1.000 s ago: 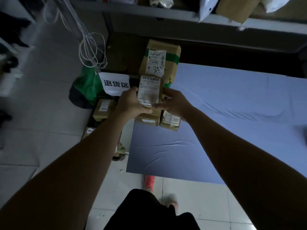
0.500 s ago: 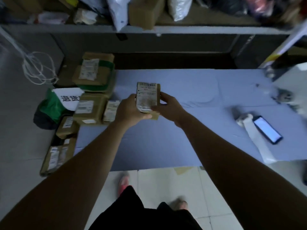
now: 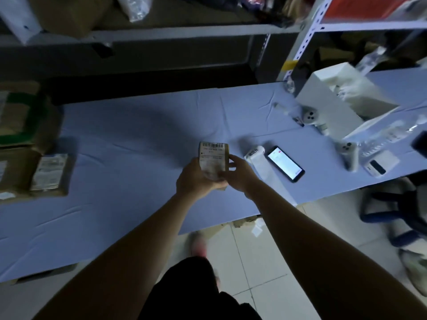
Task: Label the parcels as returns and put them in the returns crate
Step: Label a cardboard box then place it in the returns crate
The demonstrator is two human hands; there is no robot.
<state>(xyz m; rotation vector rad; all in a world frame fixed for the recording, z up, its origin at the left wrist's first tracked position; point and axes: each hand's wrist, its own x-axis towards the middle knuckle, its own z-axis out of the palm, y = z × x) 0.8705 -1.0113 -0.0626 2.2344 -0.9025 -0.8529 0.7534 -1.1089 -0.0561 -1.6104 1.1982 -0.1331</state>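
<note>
- The small parcel (image 3: 213, 158) was held upright above the blue table (image 3: 129, 135), at the centre of the frame
- The left grip (image 3: 196, 181) clasped its lower left side; the right grip (image 3: 240, 175) pinched its right edge
- A lit phone (image 3: 285, 163) lay on the table to the right; stacked boxes (image 3: 20, 144) sat at the left edge

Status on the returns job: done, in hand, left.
Done: nothing confirmable; no returns crate in view. In hand: left hand and right hand grip one small parcel above the blue table. Left: labelling it, the label strip lying beside the phone, plus the boxes at the table's left end.
</note>
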